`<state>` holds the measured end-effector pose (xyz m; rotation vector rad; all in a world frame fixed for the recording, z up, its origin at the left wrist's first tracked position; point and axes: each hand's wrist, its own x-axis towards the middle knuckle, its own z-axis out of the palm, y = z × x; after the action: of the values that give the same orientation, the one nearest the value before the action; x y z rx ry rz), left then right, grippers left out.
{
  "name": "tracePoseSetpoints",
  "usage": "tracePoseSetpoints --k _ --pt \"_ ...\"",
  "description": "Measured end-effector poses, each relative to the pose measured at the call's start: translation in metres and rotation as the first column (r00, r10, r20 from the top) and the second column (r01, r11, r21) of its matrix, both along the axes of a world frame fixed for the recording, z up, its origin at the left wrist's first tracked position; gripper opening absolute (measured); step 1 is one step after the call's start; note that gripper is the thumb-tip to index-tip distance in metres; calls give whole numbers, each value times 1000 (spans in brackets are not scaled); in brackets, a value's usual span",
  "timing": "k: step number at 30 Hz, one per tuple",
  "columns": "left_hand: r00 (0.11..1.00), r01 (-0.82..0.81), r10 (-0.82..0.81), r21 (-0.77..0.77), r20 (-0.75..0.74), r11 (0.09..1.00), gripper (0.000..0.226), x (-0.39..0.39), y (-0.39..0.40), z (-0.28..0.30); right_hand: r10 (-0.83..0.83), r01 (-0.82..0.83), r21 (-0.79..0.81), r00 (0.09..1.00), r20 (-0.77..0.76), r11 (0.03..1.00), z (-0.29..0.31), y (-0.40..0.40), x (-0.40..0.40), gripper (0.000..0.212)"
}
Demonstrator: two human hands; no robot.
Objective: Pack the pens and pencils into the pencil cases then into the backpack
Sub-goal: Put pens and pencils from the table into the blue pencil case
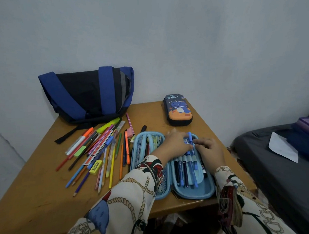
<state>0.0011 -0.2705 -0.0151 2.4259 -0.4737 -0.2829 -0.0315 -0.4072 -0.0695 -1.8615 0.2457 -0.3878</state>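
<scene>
A light-blue pencil case (192,193) lies open on the wooden table (38,191). Its right half holds several blue and dark pens under an elastic band; its left mesh half holds a few pencils. My left hand (175,144) and my right hand (209,148) rest on the right half, fingers meeting on a blue pen (191,142) at the band. A loose pile of coloured pencils, markers and erasers (98,149) spreads left of the case. A shut dinosaur-print pencil case (178,110) sits at the far edge. The blue-and-black backpack (87,93) leans on the wall.
A black marker (143,128) lies just beyond the open case. A yellow eraser (95,167) sits in the pile. The table's right edge runs close to a dark bed (272,167) with a white sheet of paper (282,147) on it.
</scene>
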Motion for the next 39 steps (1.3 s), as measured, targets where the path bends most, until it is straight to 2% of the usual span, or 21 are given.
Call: tracePoseSetpoints --k 5,8,11,18,27,33,36,39 --pt "998 57 -57 59 5 997 78 -1 0 4 6 -6 17 1000 3 1000 1 1 -1 25" --pt "998 64 -63 27 -19 998 64 1 -4 4 5 -5 20 1000 -2 1000 1 1 -1 24" --pt "997 52 -55 66 52 996 49 1 -7 2 2 -2 7 1000 -5 1000 1 1 0 23" --pt "986 79 -85 45 144 996 50 -2 -5 -4 -7 7 3 1000 -21 1000 -1 -1 2 23" --pt "979 109 -112 28 172 994 55 -9 4 -5 2 -2 8 1000 -22 1000 0 -1 1 23" --pt "954 -4 40 -123 296 992 45 -23 48 0 26 -27 -24 999 -20 999 4 1 -3 10" --pt "919 -66 105 -114 380 991 37 -28 85 -9 88 -91 -57 995 -56 994 7 1 -8 30" --pt "893 -117 173 -157 416 981 32 -36 115 -23 159 -162 -30 984 -81 986 10 2 -11 38"
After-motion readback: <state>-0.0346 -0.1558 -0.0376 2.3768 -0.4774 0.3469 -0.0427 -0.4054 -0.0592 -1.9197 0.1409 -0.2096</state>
